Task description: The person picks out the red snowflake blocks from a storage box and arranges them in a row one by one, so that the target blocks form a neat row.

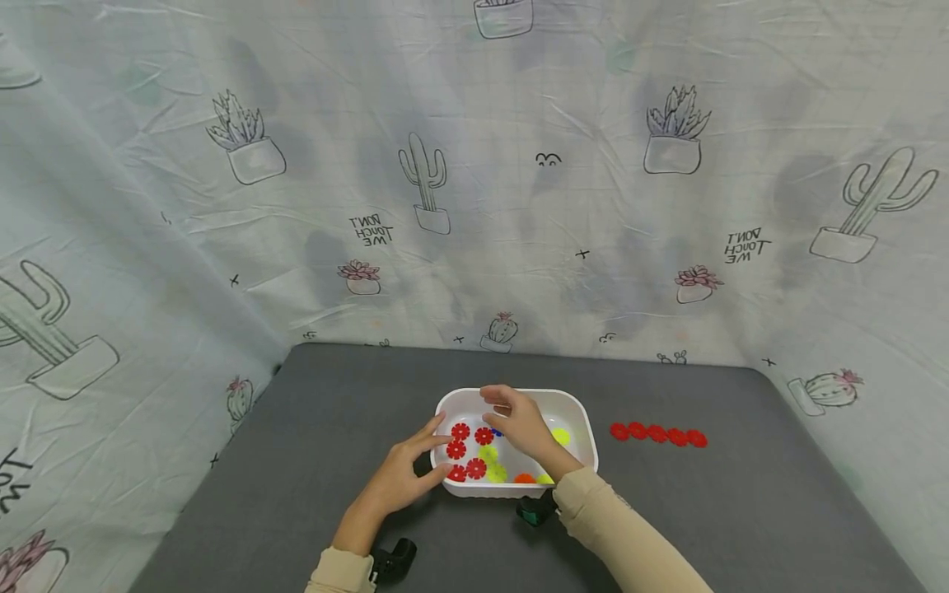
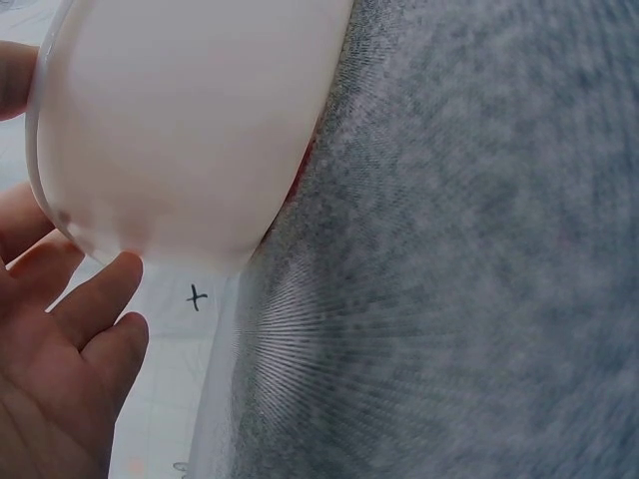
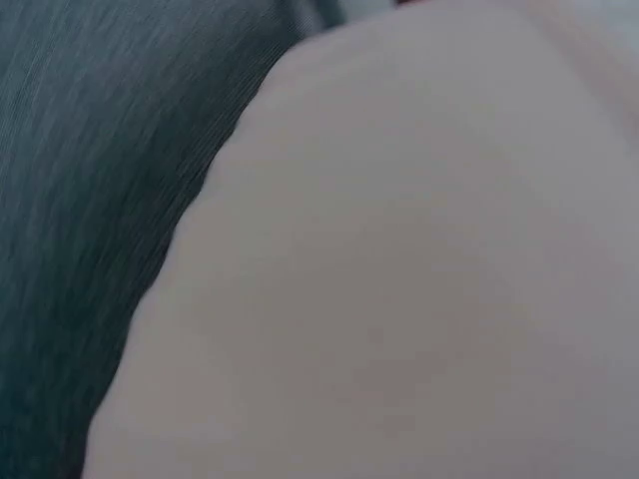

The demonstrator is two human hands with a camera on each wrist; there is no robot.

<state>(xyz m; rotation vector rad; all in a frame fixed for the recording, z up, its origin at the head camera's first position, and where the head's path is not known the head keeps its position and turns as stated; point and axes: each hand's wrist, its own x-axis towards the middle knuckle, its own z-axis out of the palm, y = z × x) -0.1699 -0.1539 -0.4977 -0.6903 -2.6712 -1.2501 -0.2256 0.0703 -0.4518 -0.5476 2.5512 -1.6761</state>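
A white plastic tray (image 1: 511,491) holds several small notched discs: red discs (image 1: 476,469) at its left, yellow discs (image 1: 496,473), an orange disc (image 1: 525,478) and a partly covered blue disc (image 1: 498,432). My left hand (image 1: 400,478) rests at the tray's left end, its spread fingers and thumb touching the rim. In the left wrist view, fingertips lie along the tray's pale wall (image 2: 180,140). Over the middle of the tray hovers my right hand (image 1: 522,424), thumb and fingers apart, with nothing visible between them. The right wrist view is mostly filled by a blurred, pale surface.
A row of several red discs (image 1: 656,433) lies on the grey tabletop (image 1: 741,511), right of the tray. Behind the table hangs a pale curtain (image 1: 474,198) printed with cacti. Each wrist carries a black device.
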